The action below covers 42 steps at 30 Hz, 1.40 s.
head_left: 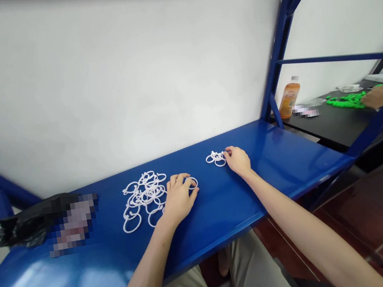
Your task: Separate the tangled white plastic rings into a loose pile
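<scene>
On the blue bench (220, 205), the person's left hand (178, 194) is over the right edge of a large pile of white rings (148, 196), and its thumb and forefinger appear to pinch a single ring (197, 181) by the rim, just right of the pile. Further right and farther back, a small cluster of white rings (220, 163) lies well apart from the pile. The right hand (239, 161) is at that cluster's right side, fingertips bent towards it; they seem to touch it, but I cannot tell whether they pinch a ring or only rest there. I judge the step in hand to be handling one ring on its own while the right hand tends the cluster. From this position, a lift with the left would call for a steady pinch and a path clear of neighbouring loops, since the pile looks tangled; the right would need to keep the cluster from sliding. A black plastic bag (24, 223) lies at the far left.
</scene>
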Each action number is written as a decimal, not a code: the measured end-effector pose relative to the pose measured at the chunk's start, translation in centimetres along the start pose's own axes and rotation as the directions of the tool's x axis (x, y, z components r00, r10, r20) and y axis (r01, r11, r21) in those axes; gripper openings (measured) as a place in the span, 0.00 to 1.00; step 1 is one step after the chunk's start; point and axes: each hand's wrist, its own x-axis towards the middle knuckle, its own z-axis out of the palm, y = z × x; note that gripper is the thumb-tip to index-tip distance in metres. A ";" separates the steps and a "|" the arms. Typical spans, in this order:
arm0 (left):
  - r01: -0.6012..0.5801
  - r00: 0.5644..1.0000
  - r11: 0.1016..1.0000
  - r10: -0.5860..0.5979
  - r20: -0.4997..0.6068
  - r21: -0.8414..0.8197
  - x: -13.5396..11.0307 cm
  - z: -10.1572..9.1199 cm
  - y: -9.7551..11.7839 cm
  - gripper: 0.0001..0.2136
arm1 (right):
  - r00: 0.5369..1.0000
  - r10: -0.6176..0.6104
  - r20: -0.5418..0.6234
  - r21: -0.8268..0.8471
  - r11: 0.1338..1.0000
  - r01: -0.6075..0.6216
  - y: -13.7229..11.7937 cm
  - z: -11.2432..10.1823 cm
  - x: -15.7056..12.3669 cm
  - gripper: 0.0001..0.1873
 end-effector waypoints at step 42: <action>0.298 0.921 0.691 -0.389 0.008 -0.659 0.8 -0.5 -0.1 0.11 | 0.763 -0.583 0.279 0.884 0.467 0.033 -5.9 1.9 -6.9 0.20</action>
